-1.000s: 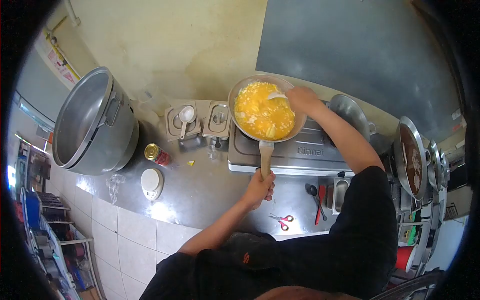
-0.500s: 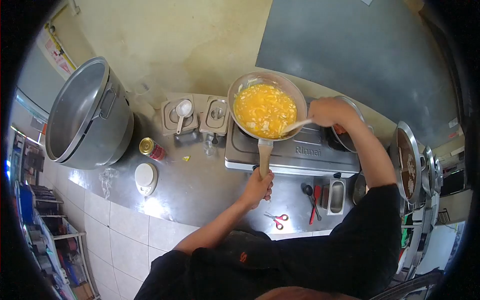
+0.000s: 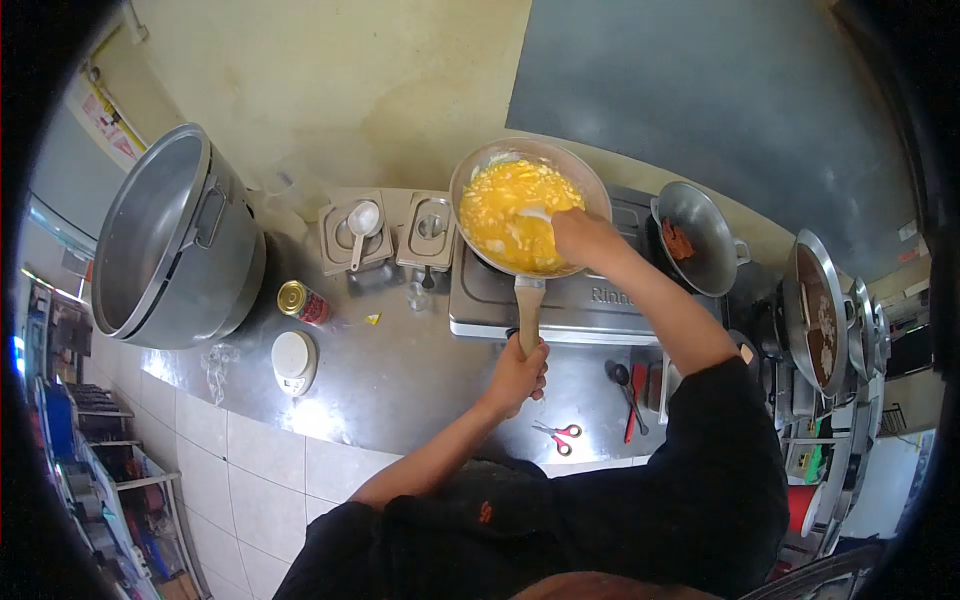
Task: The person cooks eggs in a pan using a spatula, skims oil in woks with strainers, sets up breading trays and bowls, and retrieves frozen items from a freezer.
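My left hand (image 3: 518, 378) is closed round the pale handle of a frying pan (image 3: 592, 190). The pan sits on the left part of a silver Rinnai stove (image 3: 500, 315). Yellow egg mixture (image 3: 505, 225) with pale lumps covers its bottom. Over the pan's right side, my right hand (image 3: 585, 240) grips a light-coloured spatula (image 3: 534, 213), whose blade dips into the egg near the middle. The spatula's handle is mostly hidden by my fingers. To the right, a grey wok (image 3: 705, 225) holds a reddish-brown lump of food (image 3: 677, 240).
Left of the stove are two lidded steel containers (image 3: 420, 250), a measuring scoop (image 3: 362, 220), a can (image 3: 300, 302), a white scale (image 3: 293, 360) and a big pot (image 3: 235, 270). Scissors (image 3: 562, 432), a black spoon (image 3: 622, 375) and a red utensil (image 3: 634, 410) lie at the front.
My right hand has moved left over the pan, bringing the spatula from the right edge to the egg's middle. The wok now shows more fully. My left hand stays on the handle.
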`<state>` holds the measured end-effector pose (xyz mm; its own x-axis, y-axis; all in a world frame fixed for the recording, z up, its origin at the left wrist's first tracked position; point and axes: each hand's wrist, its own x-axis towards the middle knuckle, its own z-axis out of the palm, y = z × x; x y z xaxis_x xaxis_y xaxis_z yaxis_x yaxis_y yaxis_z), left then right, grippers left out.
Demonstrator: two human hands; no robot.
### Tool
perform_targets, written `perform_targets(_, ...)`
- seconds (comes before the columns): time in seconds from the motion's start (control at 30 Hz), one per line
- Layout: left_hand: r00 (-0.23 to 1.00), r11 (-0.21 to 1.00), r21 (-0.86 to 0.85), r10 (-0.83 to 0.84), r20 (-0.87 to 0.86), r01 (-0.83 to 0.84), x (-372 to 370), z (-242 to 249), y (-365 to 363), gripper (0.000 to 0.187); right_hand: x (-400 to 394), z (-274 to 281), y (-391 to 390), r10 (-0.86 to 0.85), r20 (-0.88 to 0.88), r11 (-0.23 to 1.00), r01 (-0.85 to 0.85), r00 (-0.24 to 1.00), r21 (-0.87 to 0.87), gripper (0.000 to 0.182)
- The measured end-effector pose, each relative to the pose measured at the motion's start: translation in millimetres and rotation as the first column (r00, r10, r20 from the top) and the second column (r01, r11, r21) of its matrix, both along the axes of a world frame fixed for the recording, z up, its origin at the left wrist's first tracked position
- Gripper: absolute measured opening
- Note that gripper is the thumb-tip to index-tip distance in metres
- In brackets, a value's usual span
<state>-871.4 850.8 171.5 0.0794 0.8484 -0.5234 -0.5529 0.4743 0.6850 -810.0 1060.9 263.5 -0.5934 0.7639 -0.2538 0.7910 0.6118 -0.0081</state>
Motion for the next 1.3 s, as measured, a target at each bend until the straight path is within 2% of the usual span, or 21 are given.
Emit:
perform_targets(0.07,1.000,1.000,0.011,0.001,-0.014,-0.001,0,-4,0,0.018,-8,-9,20,0.021,-0.032,0.999,-0.020,0.999,0.036,0.025)
perform_targets(0.17,1.000,0.999,0.051,0.015,-0.001,-0.015,1,-9,0,0.017,-18,-9,43,0.005,0.017,0.998,-0.006,1.000,0.060,0.027)
perform_targets(0.37,1.000,1.000,0.018,-0.001,0.000,0.001,-2,-4,1,0.018,-10,7,82,0.014,-0.016,0.991,-0.012,1.000,0.135,0.024)
perform_targets(0.43,0.999,1.000,0.025,-0.004,0.039,0.003,-3,-5,0,0.018,-4,32,80,0.080,0.163,0.990,-0.096,0.983,0.098,0.021)
perform_targets(0.47,0.999,1.000,0.022,0.001,0.040,-0.002,-3,-5,-1,0.018,-1,43,77,0.085,0.163,0.990,-0.101,0.983,0.095,0.021)
perform_targets(0.57,1.000,1.000,-0.002,0.003,0.022,-0.003,-2,-1,-1,0.020,12,75,61,0.104,0.163,0.994,-0.106,0.981,0.006,0.020)
perform_targets(0.63,1.000,1.000,-0.002,-0.006,0.001,0.006,-2,1,0,0.019,21,91,47,0.316,0.139,0.943,-0.295,0.939,-0.152,0.020)
perform_targets(0.67,1.000,1.000,0.000,-0.011,0.001,0.011,-2,-1,0,0.019,23,100,36,0.311,0.138,0.945,-0.290,0.940,-0.150,0.020)
perform_targets(0.73,1.000,1.000,0.021,-0.015,0.024,0.014,-2,-7,0,0.018,21,112,11,0.275,0.077,0.902,-0.229,0.958,-0.367,0.022)
perform_targets(0.77,1.000,1.000,0.022,-0.020,0.021,0.020,-2,-8,-1,0.018,21,108,5,0.270,0.074,0.903,-0.225,0.960,-0.366,0.022)
perform_targets(0.83,1.000,1.000,0.021,-0.020,-0.007,0.020,-2,-7,0,0.018,23,92,1,0.231,0.076,0.844,-0.161,0.970,-0.512,0.025)
perform_targets(0.87,1.000,0.999,0.021,-0.028,-0.014,0.028,-3,-8,0,0.018,25,72,6,0.224,0.069,0.845,-0.158,0.972,-0.511,0.025)
perform_targets(0.93,0.999,0.998,0.041,-0.045,-0.010,0.046,-4,-10,0,0.019,32,22,20,0.291,-0.096,0.790,-0.296,0.952,-0.537,0.025)
perform_targets(0.97,0.998,0.998,0.043,-0.054,-0.017,0.055,-5,-8,1,0.019,33,9,16,0.283,-0.102,0.794,-0.292,0.954,-0.533,0.025)
perform_targets(1.03,0.994,0.996,0.029,-0.076,-0.072,0.079,-6,-4,1,0.022,21,-10,-3,0.208,-0.325,0.881,-0.321,0.923,-0.347,0.025)
perform_targets(1.07,0.993,0.996,0.029,-0.084,-0.080,0.086,-6,-7,2,0.022,10,-14,-8,0.201,-0.331,0.884,-0.316,0.922,-0.344,0.025)
perform_targets(1.13,0.994,0.996,0.041,-0.077,-0.075,0.080,-5,-12,3,0.024,-11,-20,-16,0.074,-0.213,0.939,-0.140,0.974,-0.314,0.026)
perform_targets(1.23,0.994,0.995,0.048,-0.087,-0.064,0.091,-5,-11,3,0.024,-32,-30,-6,-0.015,-0.300,0.970,-0.059,0.954,-0.236,0.023)
perform_targets(1.3,0.993,0.995,0.047,-0.079,-0.088,0.083,-3,-11,3,0.024,-44,-16,0,-0.058,-0.280,0.970,-0.012,0.958,-0.242,0.024)
